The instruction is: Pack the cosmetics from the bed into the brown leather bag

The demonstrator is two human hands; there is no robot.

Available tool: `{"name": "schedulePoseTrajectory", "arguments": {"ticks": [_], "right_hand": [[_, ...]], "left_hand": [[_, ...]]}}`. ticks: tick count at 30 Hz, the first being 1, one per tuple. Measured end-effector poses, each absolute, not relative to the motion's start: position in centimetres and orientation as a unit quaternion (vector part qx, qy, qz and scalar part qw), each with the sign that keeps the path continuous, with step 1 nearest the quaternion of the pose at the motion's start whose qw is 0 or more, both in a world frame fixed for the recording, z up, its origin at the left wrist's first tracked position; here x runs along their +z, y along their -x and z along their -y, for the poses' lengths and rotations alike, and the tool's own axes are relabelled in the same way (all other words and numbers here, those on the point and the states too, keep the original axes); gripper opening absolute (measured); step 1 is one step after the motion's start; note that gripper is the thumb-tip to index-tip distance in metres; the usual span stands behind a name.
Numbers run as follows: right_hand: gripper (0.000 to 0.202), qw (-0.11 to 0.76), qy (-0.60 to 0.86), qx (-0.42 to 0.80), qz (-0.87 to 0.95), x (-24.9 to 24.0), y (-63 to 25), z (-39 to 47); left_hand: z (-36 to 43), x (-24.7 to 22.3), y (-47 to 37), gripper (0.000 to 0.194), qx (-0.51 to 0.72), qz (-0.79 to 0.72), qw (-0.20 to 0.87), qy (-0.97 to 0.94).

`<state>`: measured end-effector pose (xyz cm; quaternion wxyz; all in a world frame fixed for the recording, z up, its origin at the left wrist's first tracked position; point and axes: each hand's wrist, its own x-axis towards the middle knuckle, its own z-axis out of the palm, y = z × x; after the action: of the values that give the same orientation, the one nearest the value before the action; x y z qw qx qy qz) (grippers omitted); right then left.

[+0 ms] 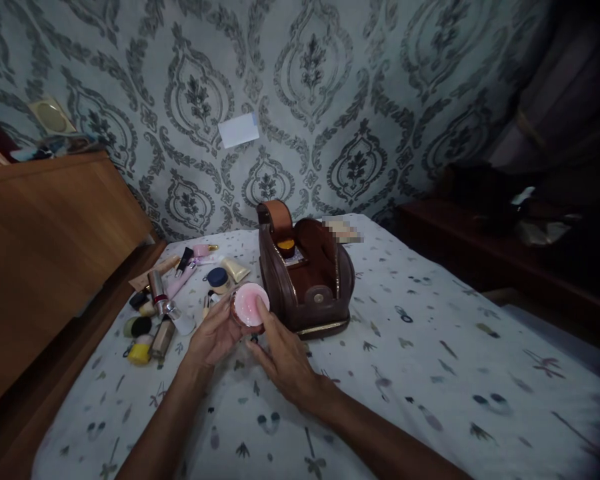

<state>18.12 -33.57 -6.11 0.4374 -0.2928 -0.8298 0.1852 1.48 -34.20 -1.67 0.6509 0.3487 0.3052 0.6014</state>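
Note:
A round jar with a pink lid is held up in front of the bag, its lid facing me. My left hand cups the jar from the left and below, fingers closed around its side. My right hand touches the lid's right part with a fingertip, while its thumb stretches out apart below the jar. Just behind the hands stands a brown leather bag, unzipped and gaping. Inside it are a dark container with a yellow-orange top and a pale patterned flat item.
Several cosmetics lie left of the hands, among them a blue-lidded jar, a cream tube and a yellow-capped item. A wooden cabinet borders the patterned bedsheet on the left. Behind is a papered wall.

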Motion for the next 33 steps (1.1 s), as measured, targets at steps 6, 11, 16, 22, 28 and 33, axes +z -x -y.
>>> {"name": "schedulePoseTrajectory", "arguments": {"ticks": [6,11,16,22,28,33], "right_hand": [[0.073,0.445,0.292,0.341,0.775,-5.0,-18.5,33.6],[0.076,0.444,0.292,0.437,0.725,-4.3,-18.6,33.6],[0.081,0.433,0.312,0.465,0.707,-4.2,-18.5,33.7],[0.077,0.445,0.368,0.454,0.679,-4.8,-17.6,33.3],[0.067,0.492,0.365,0.438,0.658,-4.2,-15.9,32.9],[0.068,0.514,0.385,0.425,0.638,-3.9,-14.2,32.5]], "left_hand": [[34.3,-1.5,-1.5,0.069,0.583,-0.321,0.623,-0.411],[34.5,-1.8,-1.2,0.075,0.573,-0.339,0.616,-0.421],[34.7,-2.4,-0.9,0.075,0.555,-0.346,0.63,-0.418],[34.3,-2.4,-0.5,0.068,0.553,-0.33,0.639,-0.421],[34.4,-2.4,0.3,0.064,0.562,-0.311,0.668,-0.375],[34.1,-4.3,1.2,0.053,0.584,-0.307,0.683,-0.313]]}}
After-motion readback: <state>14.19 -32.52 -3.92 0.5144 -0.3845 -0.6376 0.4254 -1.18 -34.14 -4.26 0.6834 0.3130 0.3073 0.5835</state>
